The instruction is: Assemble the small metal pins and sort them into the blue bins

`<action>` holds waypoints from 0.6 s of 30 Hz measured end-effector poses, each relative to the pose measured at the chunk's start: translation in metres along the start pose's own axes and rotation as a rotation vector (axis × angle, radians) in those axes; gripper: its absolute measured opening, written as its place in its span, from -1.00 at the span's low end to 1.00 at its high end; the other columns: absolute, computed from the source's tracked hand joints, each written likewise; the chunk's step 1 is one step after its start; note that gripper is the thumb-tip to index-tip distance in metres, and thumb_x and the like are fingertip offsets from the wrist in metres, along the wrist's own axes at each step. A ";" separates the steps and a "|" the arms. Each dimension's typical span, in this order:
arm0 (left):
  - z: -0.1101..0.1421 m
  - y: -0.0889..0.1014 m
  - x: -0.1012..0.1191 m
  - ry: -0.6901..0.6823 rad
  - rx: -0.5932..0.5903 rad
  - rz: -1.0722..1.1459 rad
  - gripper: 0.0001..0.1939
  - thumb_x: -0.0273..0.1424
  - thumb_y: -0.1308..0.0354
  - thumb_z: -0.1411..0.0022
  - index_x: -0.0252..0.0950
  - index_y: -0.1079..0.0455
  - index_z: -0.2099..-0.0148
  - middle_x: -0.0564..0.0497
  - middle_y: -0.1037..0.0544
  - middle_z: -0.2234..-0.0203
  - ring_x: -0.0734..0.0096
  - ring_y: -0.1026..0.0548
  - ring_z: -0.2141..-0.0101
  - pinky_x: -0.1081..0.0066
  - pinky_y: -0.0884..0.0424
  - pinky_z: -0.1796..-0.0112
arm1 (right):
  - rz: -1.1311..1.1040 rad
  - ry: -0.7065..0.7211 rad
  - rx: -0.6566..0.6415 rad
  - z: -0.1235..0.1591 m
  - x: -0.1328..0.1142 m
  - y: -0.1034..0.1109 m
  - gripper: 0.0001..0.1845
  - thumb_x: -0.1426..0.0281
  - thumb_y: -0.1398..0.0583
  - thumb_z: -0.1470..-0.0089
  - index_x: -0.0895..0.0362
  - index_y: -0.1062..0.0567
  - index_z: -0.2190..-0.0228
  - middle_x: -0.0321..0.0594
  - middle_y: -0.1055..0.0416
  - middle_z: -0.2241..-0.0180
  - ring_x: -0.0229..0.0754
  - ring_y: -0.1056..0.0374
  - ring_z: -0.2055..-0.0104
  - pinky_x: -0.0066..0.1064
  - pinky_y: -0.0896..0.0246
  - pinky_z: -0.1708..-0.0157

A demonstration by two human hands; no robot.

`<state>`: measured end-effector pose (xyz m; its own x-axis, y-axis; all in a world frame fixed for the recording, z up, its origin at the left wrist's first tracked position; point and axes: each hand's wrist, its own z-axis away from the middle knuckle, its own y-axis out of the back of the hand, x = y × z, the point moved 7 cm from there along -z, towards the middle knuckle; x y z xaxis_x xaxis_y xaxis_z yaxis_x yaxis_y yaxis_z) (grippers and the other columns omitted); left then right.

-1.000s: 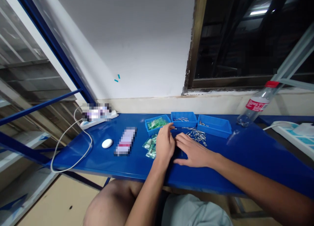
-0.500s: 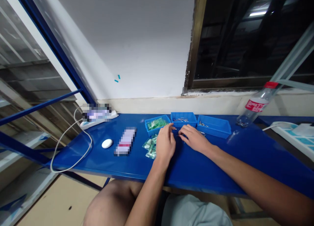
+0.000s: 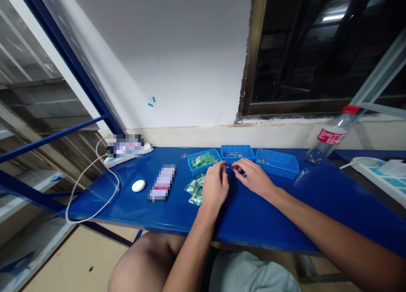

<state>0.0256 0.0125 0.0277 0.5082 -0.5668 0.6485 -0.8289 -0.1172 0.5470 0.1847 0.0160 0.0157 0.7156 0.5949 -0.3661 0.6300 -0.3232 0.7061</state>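
As left hand (image 3: 215, 186) & right hand (image 3: 255, 178) pinch a small metal pin (image 3: 235, 168) btw fingertips, grip narrow, blue parts tray (image 3: 237, 162) sits at 12 o'clock, green packets (image 3: 194, 189) at 9 o'clock

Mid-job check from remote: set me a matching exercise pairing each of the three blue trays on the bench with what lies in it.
Trays:
1. left blue tray
2. middle blue tray
3. right blue tray

Contents:
A. small metal pieces
B. green packets
C. metal pins

Right pairs: 1-B, 2-C, 3-A.
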 end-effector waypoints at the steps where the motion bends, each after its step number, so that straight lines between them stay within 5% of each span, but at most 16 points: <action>1: 0.000 0.000 0.000 0.001 -0.005 -0.005 -0.64 -0.50 -0.02 -0.46 -0.24 -0.41 -0.22 -0.18 -0.61 -0.07 0.09 -0.56 -0.08 0.05 -0.44 -0.15 | -0.037 -0.024 0.021 0.000 -0.001 0.002 -0.75 0.48 -0.13 -0.31 0.05 -0.53 0.06 -0.10 -0.53 0.17 -0.01 -0.47 0.17 -0.14 -0.42 0.11; 8: 0.001 -0.006 0.000 0.038 -0.081 0.019 -0.62 -0.45 -0.08 -0.44 -0.15 -0.48 -0.22 -0.08 -0.71 0.11 0.12 -0.66 0.06 0.17 -0.54 -0.05 | -0.371 -0.162 0.109 0.002 -0.004 0.010 -0.83 0.32 -0.21 -0.29 0.02 -0.62 0.18 -0.10 -0.57 0.12 -0.02 -0.52 0.14 -0.15 -0.50 0.11; 18: -0.003 0.001 0.000 0.099 -0.044 0.170 -0.67 -0.48 -0.11 -0.42 -0.15 -0.62 -0.09 -0.02 -0.69 0.00 0.13 -0.67 0.00 0.15 -0.54 -0.10 | -0.433 -0.155 0.059 0.004 -0.007 0.003 -0.77 0.24 -0.26 -0.29 -0.01 -0.66 0.09 -0.13 -0.58 0.10 -0.07 -0.51 0.19 -0.20 -0.49 0.17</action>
<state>0.0260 0.0144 0.0297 0.3842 -0.4921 0.7811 -0.8947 0.0101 0.4465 0.1831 0.0075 0.0181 0.4167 0.5691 -0.7089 0.8935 -0.1131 0.4345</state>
